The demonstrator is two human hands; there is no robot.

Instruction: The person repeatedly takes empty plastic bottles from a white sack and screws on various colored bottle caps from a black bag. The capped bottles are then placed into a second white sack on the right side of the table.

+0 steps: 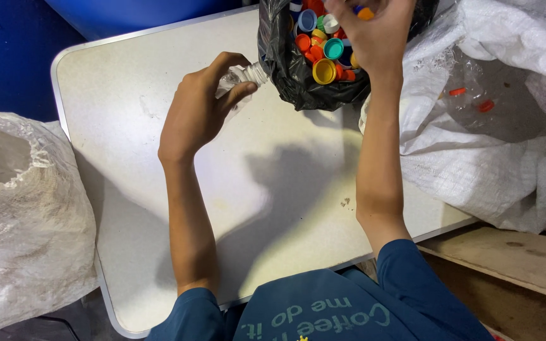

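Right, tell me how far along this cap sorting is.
Done: the black bag already holds many coloured caps. In hand: left hand grips an uncapped clear bottle; right hand holds an orange cap over the bag. Left: capped bottles show in the right white sack.

Hands (pixel 200 104) with clear bottle (pixel 242 78) beside cap bag (pixel 298 79)

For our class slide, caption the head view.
Left hand holds a clear bottle; right hand over a black bag of caps.

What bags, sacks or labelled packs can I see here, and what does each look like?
Black plastic bag: table's far edge, open, holding coloured bottle caps.
White woven sack: right of the table, holding clear bottles.
Second white woven sack: left, beside the table.
No labels or screens.
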